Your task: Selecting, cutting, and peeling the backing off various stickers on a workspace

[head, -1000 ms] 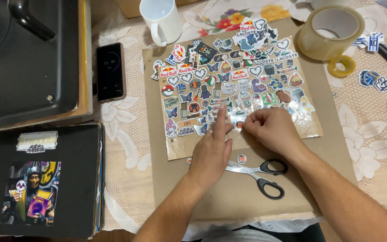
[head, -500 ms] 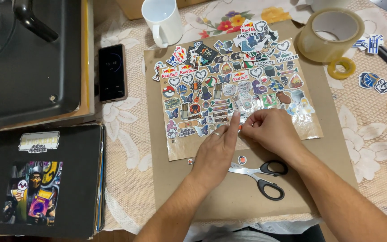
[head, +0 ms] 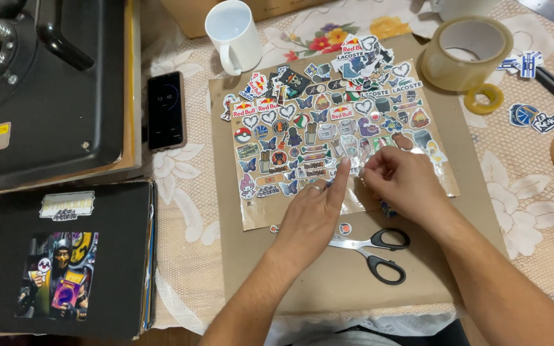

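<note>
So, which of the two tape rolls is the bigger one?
The wide tan tape roll standing at the sheet's far right corner. The small yellow roll lies flat just in front of it.

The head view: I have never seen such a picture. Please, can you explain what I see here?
A camera worn on a person's head looks down at their two bare hands. The left hand presses a fingertip on a clear sheet covered with small stickers. The right hand pinches at the same sheet. The sheet lies on brown cardboard. Nearby are scissors, a tape roll, a white mug, a phone and a black album.
</note>
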